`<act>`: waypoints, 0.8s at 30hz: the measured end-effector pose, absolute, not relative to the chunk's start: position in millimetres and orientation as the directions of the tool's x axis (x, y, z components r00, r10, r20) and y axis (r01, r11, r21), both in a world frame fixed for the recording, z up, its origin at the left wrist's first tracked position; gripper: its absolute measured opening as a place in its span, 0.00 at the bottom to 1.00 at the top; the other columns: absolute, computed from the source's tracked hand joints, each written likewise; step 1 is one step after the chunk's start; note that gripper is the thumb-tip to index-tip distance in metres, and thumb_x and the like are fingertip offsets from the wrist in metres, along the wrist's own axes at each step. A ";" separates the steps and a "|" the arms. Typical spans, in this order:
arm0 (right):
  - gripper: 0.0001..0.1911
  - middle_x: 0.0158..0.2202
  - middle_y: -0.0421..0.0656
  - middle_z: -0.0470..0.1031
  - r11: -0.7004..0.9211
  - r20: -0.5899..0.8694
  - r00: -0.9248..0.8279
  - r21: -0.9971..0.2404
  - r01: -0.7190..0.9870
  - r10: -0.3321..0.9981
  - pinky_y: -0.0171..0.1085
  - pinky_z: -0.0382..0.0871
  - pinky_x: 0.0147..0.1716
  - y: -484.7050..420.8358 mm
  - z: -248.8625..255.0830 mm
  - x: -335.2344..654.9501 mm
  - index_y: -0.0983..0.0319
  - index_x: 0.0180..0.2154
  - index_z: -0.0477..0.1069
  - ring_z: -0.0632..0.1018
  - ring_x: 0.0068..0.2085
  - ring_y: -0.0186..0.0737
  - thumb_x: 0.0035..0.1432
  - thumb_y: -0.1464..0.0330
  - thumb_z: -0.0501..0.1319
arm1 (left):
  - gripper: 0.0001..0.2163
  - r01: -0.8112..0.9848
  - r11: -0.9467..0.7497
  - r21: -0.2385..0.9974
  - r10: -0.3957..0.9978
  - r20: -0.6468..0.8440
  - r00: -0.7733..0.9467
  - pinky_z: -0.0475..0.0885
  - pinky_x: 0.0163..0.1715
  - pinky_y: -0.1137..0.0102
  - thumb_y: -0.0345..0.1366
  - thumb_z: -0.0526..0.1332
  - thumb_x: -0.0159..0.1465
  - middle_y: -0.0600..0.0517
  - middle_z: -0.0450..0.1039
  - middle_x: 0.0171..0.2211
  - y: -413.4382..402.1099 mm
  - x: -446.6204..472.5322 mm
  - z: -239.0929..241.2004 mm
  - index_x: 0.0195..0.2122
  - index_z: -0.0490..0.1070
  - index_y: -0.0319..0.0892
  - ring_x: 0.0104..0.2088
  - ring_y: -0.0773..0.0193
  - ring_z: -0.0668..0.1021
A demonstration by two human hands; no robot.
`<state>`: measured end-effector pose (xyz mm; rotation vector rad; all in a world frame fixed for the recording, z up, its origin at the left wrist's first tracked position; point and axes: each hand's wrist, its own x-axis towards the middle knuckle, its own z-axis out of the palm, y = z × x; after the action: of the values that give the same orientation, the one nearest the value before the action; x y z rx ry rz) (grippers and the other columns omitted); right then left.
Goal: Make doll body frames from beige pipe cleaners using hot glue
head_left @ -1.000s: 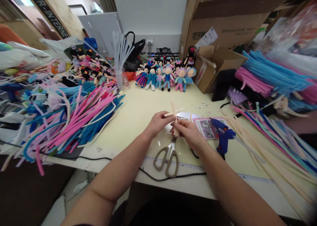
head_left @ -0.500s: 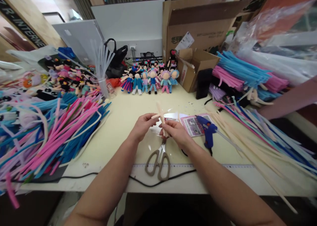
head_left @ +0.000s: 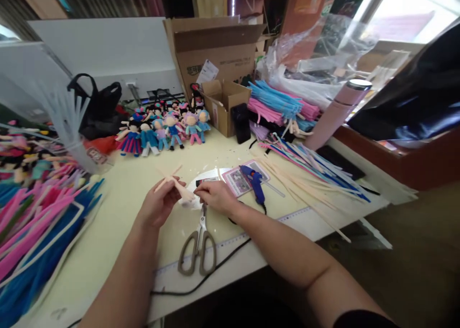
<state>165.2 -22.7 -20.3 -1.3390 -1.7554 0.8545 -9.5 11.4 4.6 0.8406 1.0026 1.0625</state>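
Between the fingers of my left hand [head_left: 160, 201] is a peach-coloured pipe-cleaner piece [head_left: 182, 190], crossed at its upper part, with a thicker end pointing right. My right hand [head_left: 215, 195] is closed in a pinch close to that end; what its fingertips hold, if anything, is hidden. Just below the hands lies a pair of scissors [head_left: 199, 242] with grey-brown handles, blades pointing away from me. Right of my right hand, a blue glue gun [head_left: 254, 182] rests on a pink printed card [head_left: 235, 180].
Pipe cleaners lie in heaps at left [head_left: 39, 227] and right [head_left: 312, 163]. Small dolls [head_left: 172, 129] stand at the back, beside a cardboard box [head_left: 224, 105]. A pink bottle [head_left: 334, 112] stands at right. A black cable [head_left: 215, 270] and a ruler [head_left: 230, 242] run along the front.
The view has swung right, bringing the bottle into fuller sight. My hands have moved apart; the left keeps the pipe-cleaner piece, and the right has come off its middle towards its thicker end.
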 end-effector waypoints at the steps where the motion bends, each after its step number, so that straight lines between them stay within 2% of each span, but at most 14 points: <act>1: 0.06 0.26 0.37 0.75 0.242 0.185 -0.162 -0.827 0.507 0.969 0.30 0.60 0.30 -22.8 -18.7 166.3 0.60 0.30 0.75 0.73 0.30 0.32 0.55 0.69 0.58 | 0.13 -0.297 0.279 0.913 0.957 -0.239 0.163 0.71 0.29 0.71 0.37 0.68 0.48 0.49 0.76 0.27 11.5 -9.3 4.4 0.34 0.73 0.37 0.28 0.64 0.76; 3: 0.05 0.28 0.38 0.75 0.257 0.212 -0.146 -0.770 0.584 0.966 0.30 0.59 0.29 -24.8 -14.1 167.6 0.60 0.28 0.74 0.73 0.31 0.33 0.53 0.67 0.60 | 0.13 -0.297 0.273 0.915 0.959 -0.236 0.157 0.71 0.28 0.72 0.35 0.68 0.47 0.50 0.75 0.26 11.6 -9.1 3.4 0.33 0.73 0.37 0.28 0.65 0.75; 6: 0.10 0.29 0.40 0.76 0.257 0.207 -0.156 -0.687 0.680 0.966 0.32 0.58 0.28 -31.8 -5.9 166.7 0.60 0.29 0.74 0.73 0.32 0.35 0.56 0.62 0.59 | 0.13 -0.300 0.255 0.919 0.963 -0.215 0.161 0.70 0.25 0.75 0.35 0.68 0.48 0.52 0.71 0.22 11.6 -9.6 1.8 0.34 0.74 0.37 0.24 0.68 0.72; 10: 0.09 0.38 0.41 0.77 0.355 0.205 -0.291 -0.594 0.722 0.935 0.33 0.60 0.32 -43.6 1.2 162.8 0.58 0.38 0.74 0.74 0.37 0.37 0.56 0.70 0.57 | 0.14 -0.326 0.271 0.906 0.958 -0.219 0.187 0.67 0.23 0.77 0.37 0.67 0.49 0.56 0.65 0.19 9.9 -8.4 3.0 0.35 0.73 0.36 0.21 0.72 0.68; 12: 0.08 0.37 0.41 0.77 0.364 0.200 -0.306 -0.572 0.735 0.931 0.34 0.60 0.33 -49.1 1.9 162.3 0.58 0.36 0.75 0.74 0.37 0.37 0.56 0.71 0.57 | 0.14 -0.332 0.278 0.902 0.955 -0.223 0.194 0.67 0.22 0.77 0.37 0.67 0.49 0.56 0.64 0.19 8.4 -6.7 4.7 0.35 0.73 0.36 0.21 0.72 0.67; 15: 0.06 0.32 0.41 0.77 0.293 0.177 -0.233 -0.592 0.751 0.956 0.34 0.60 0.33 -56.6 0.7 164.5 0.59 0.30 0.74 0.74 0.35 0.37 0.55 0.67 0.60 | 0.15 -0.331 0.278 0.902 0.955 -0.224 0.193 0.66 0.22 0.77 0.36 0.68 0.48 0.56 0.64 0.19 6.2 -4.6 6.5 0.35 0.73 0.35 0.21 0.72 0.67; 18: 0.07 0.31 0.41 0.76 0.249 0.214 -0.146 -0.613 0.750 0.966 0.33 0.59 0.32 -63.2 -1.7 167.0 0.61 0.29 0.72 0.74 0.34 0.36 0.55 0.65 0.60 | 0.16 -0.334 0.283 0.899 0.955 -0.230 0.188 0.66 0.21 0.77 0.36 0.69 0.47 0.56 0.64 0.19 4.8 -3.7 6.4 0.35 0.73 0.35 0.21 0.72 0.67; 24: 0.17 0.28 0.43 0.75 0.177 0.300 -0.011 -0.534 0.826 0.954 0.34 0.57 0.30 -65.3 -1.6 163.5 0.62 0.27 0.70 0.72 0.30 0.35 0.63 0.64 0.49 | 0.16 -0.339 0.280 0.898 0.953 -0.217 0.212 0.66 0.21 0.78 0.37 0.69 0.46 0.56 0.64 0.19 5.0 -4.2 2.2 0.35 0.73 0.35 0.20 0.73 0.67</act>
<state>163.5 -65.3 -1.6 -1.6743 -1.8610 0.2753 -4.2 5.0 2.2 0.8311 0.9274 1.0575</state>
